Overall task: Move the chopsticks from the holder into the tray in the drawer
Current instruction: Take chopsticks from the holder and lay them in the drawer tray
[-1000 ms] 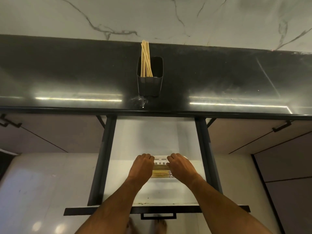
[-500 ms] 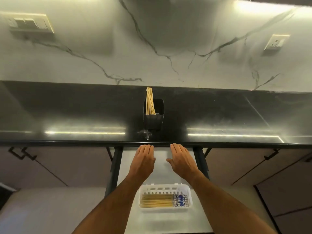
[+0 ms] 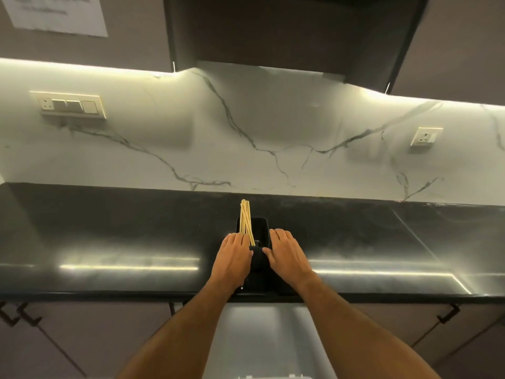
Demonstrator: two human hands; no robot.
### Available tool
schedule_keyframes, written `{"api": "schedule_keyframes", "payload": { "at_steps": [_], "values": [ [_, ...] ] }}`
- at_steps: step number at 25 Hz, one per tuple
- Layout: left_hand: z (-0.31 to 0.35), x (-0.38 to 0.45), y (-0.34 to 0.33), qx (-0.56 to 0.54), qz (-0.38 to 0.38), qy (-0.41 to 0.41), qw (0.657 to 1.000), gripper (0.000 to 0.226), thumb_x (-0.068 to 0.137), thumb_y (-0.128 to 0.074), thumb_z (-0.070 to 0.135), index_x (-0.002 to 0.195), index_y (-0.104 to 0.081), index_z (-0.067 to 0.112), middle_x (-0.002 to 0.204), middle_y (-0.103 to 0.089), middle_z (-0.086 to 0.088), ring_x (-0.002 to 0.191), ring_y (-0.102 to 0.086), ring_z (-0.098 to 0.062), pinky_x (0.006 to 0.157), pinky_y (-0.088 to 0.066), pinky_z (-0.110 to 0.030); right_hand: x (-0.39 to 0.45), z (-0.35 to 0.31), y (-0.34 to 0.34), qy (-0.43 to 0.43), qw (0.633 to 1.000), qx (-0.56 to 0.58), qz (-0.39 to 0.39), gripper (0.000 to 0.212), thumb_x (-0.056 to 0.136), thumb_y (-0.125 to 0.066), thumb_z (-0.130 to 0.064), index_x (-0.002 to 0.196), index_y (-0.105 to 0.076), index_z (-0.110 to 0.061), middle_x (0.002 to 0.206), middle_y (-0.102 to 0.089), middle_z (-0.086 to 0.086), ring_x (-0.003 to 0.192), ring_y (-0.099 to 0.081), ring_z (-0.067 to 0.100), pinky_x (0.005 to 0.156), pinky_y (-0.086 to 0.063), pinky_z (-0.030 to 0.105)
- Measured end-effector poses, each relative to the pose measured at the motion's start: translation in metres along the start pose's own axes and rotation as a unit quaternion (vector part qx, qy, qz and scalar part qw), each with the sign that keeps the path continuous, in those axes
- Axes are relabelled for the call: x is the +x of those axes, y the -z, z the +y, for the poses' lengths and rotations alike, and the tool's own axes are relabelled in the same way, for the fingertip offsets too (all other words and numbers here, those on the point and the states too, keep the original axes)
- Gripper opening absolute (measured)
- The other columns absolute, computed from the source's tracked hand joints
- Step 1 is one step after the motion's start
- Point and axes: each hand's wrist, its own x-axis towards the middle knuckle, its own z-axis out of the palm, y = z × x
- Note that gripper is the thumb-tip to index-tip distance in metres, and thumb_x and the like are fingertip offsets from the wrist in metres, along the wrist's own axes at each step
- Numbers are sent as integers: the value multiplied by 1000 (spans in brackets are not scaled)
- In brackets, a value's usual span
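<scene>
Several pale wooden chopsticks (image 3: 245,218) stand upright in the left part of a black holder (image 3: 260,231) on the dark countertop (image 3: 114,231). My left hand (image 3: 234,257) lies against the holder's left side, its fingertips touching the chopsticks low down. My right hand (image 3: 287,253) lies against the holder's right side. Both thumbs rest on the holder's front face, and the fingers of both hands are stretched out, not curled. Only the far rim of the white tray (image 3: 274,376) shows at the bottom edge, in the open drawer (image 3: 269,335).
A marble backsplash with a switch plate (image 3: 71,105) and a socket (image 3: 426,136) rises behind the countertop. Dark upper cabinets (image 3: 295,31) hang overhead. Closed cabinet doors with black handles (image 3: 448,314) flank the drawer.
Both hands rose from the tray in the drawer, passed the counter edge and now rest on either side of the holder. The view tilted upward, so the tray has almost left the frame.
</scene>
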Motion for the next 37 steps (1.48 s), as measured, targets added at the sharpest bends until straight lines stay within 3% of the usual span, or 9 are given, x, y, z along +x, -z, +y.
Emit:
{"api": "schedule_keyframes", "payload": {
  "at_steps": [10, 13, 16, 21, 27, 31, 37],
  "values": [
    [-37, 109, -49, 4, 14, 21, 1000, 24, 99, -56, 21, 122, -58, 15, 116, -64, -1, 106, -59, -16, 103, -46, -31, 132, 19, -55, -65, 992, 88, -62, 51, 94, -70, -26, 138, -49, -11, 136, -56, 7, 126, -52, 23, 106, -45, 33],
    [-48, 126, -67, -8, 5, 46, 999, 20, 98, -58, 18, 117, -61, 16, 111, -66, -1, 100, -61, -14, 98, -48, -28, 156, 21, -74, -69, 990, 96, -78, 43, 93, -70, -27, 131, -54, -14, 128, -61, 6, 118, -55, 22, 99, -49, 34],
    [-52, 135, -77, -36, 1, 84, 996, 14, 95, -59, 12, 108, -62, 15, 103, -67, 0, 92, -60, -13, 90, -50, -27, 170, 21, -86, -102, 982, 128, -98, 48, 85, -78, -24, 126, -55, -15, 119, -63, 4, 111, -58, 21, 93, -55, 37],
    [-58, 142, -90, -72, -7, 111, 991, 12, 95, -57, 6, 104, -61, 12, 102, -66, -3, 89, -58, -15, 86, -50, -29, 182, 18, -98, -172, 958, 197, -114, 65, 84, -75, -10, 142, -46, -12, 111, -68, 9, 101, -66, 24, 88, -58, 43],
    [-58, 143, -97, -102, -9, 130, 986, 13, 95, -60, 6, 107, -60, 11, 102, -65, -5, 87, -59, -15, 81, -53, -28, 182, 11, -99, -228, 935, 270, -27, 32, 89, -74, -8, 120, -68, -9, 101, -76, 6, 89, -73, 16, 79, -62, 30],
    [-60, 141, -99, -107, -12, 135, 985, 14, 94, -61, 4, 106, -60, 11, 101, -66, -5, 86, -59, -15, 79, -54, -28, 181, 8, -93, -237, 940, 246, -4, 13, 88, -74, -9, 101, -73, -13, 89, -76, 2, 83, -73, 14, 62, -50, 15],
    [-61, 139, -102, -110, -14, 140, 984, 16, 95, -61, 6, 109, -59, 11, 103, -65, -5, 88, -59, -15, 81, -55, -30, 179, 7, -92, -250, 939, 234, -11, 18, 87, -78, -14, 105, -74, -13, 99, -76, 3, 89, -72, 14, 67, -53, 19]
  ]
}}
